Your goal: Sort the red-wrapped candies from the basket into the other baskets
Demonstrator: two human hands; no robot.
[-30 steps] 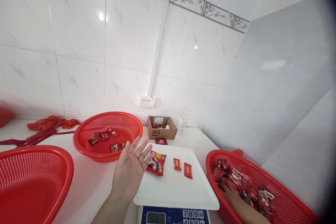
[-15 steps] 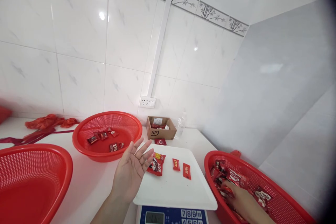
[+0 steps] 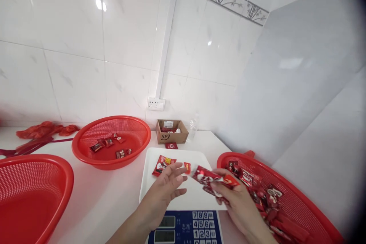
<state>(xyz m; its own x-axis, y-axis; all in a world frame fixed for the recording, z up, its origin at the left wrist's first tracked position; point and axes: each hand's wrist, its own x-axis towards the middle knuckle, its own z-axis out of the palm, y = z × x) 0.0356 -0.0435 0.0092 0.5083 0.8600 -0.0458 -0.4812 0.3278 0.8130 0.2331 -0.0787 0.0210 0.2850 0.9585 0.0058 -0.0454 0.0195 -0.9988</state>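
Note:
Above the right side of the white scale tray [image 3: 148,187], my right hand [image 3: 236,202] grips several red candy packets [image 3: 207,178]. My left hand [image 3: 162,192] hovers over the tray with fingers apart and nothing in it, close to those packets. On the tray lie a larger red candy packet [image 3: 164,164] with a cartoon print and a small red packet [image 3: 187,167], partly hidden behind the fingers. Below the tray shows the blue scale panel [image 3: 187,225] with its number keys. At the right stands a red basket [image 3: 300,188] filled with red packets.
A red basket [image 3: 111,164] with a few packets stands behind on the left. Another red basket [image 3: 31,202] is at the near left. Against the wall are an SF cardboard box [image 3: 173,137], a clear plastic bottle [image 3: 193,126] and red mesh netting [image 3: 40,130].
My right hand has come out of the right basket with packets and moved left over the tray. My left hand has shifted right, its palm turned toward the packets. The view has tilted slightly.

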